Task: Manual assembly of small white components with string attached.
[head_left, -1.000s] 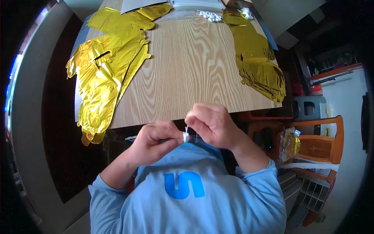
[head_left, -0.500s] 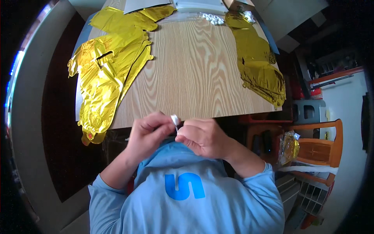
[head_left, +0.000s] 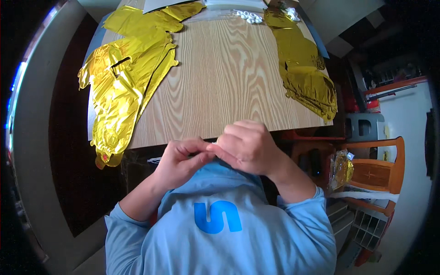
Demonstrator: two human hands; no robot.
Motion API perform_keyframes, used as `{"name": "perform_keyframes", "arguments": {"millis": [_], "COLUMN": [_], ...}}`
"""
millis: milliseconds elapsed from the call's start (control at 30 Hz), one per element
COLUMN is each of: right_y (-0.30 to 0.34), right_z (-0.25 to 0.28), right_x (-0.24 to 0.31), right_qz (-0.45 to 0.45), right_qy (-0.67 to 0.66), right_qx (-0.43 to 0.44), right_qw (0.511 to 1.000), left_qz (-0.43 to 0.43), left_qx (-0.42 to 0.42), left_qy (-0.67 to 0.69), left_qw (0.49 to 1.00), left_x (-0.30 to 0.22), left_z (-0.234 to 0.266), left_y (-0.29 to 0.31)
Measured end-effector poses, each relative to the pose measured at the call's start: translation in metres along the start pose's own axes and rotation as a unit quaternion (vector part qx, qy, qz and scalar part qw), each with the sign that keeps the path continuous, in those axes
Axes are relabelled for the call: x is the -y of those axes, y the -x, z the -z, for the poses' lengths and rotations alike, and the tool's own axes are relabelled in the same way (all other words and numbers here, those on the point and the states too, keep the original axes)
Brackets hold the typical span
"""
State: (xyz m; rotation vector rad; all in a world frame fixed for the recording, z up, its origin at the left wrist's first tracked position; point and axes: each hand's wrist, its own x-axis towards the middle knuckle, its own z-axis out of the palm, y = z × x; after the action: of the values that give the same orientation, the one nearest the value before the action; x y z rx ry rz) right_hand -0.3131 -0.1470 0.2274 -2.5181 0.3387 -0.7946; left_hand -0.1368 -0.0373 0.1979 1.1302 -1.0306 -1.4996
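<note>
My left hand (head_left: 184, 161) and my right hand (head_left: 245, 145) meet just off the table's near edge, above my lap. The left thumb and forefinger are pinched together, touching the right thumb. The right hand is curled, knuckles up, its fingers folded. Between them only a sliver of a small white piece (head_left: 214, 143) shows; the fingers cover the rest, and its kind cannot be made out. To the left, flat gold foil balloons (head_left: 120, 98) lie on the table, one hanging over the near edge. More flat gold foil (head_left: 305, 68) lies along the right side.
At the far side of the wood-grain table (head_left: 215, 78) sits a cluster of small white rounded pieces (head_left: 249, 17), with another white bunch (head_left: 292, 14) to its right. A wooden chair (head_left: 373, 174) stands at the right, holding a clear packet with gold foil (head_left: 342, 169).
My right hand has risen and curled further over the small white piece, now nearly hidden. My left hand has shifted slightly right, closing the gap between the hands.
</note>
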Motion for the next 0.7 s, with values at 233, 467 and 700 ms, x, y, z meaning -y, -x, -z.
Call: {"name": "perform_keyframes", "arguments": {"millis": [233,467,700], "right_y": [0.026,0.016,0.012], "right_z": [-0.026,0.025,0.022], "right_x": [-0.01,0.007,0.0], "right_qz": [-0.189,-0.141,-0.025], "right_qy": [-0.248,-0.147,-0.277], "right_qx": [0.091,-0.044,0.113], "right_qw": [0.946,0.978,0.954], "left_qz": [0.061,0.079,0.108], "left_qx": [0.014,0.011,0.173], "left_qy": [0.26,0.135,0.138], "left_qw": [0.964,0.988,0.969], "left_x": [0.005,-0.004,-0.017], "left_z": [0.005,0.001,0.013], "left_y": [0.002,0.003,-0.005]}}
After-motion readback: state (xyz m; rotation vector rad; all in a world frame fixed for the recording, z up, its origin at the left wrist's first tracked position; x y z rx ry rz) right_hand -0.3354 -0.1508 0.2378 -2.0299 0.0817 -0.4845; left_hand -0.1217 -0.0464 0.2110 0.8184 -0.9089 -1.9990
